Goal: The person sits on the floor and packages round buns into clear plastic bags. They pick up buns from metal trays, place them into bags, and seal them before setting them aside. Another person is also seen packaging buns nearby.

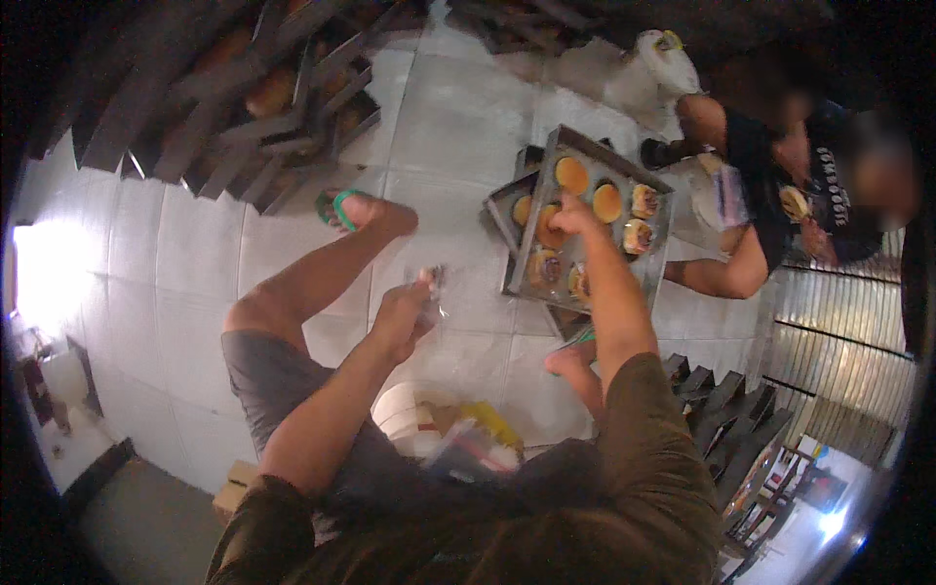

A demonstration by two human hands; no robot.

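Note:
My right hand (574,218) reaches over a metal tray (537,212) and touches a round golden bun (550,232) at its left side; whether the fingers grip it is unclear. Other plain buns (572,175) and several buns with dark topping in clear wrap (644,200) lie in the same tray. This tray rests askew on other trays, one with a bun (522,210) showing. Over the tiled floor, my left hand (401,318) is closed on a small, blurred clear plastic wrapper (433,292), with something darker at its tip.
A person (786,168) sits at the right, holding a bun (793,203). A white bag (665,66) lies beyond the trays. Many dark trays (292,110) stand stacked at upper left, more (731,417) at right. Between my legs are a white bucket (398,409) and blurred plastic packs (475,446).

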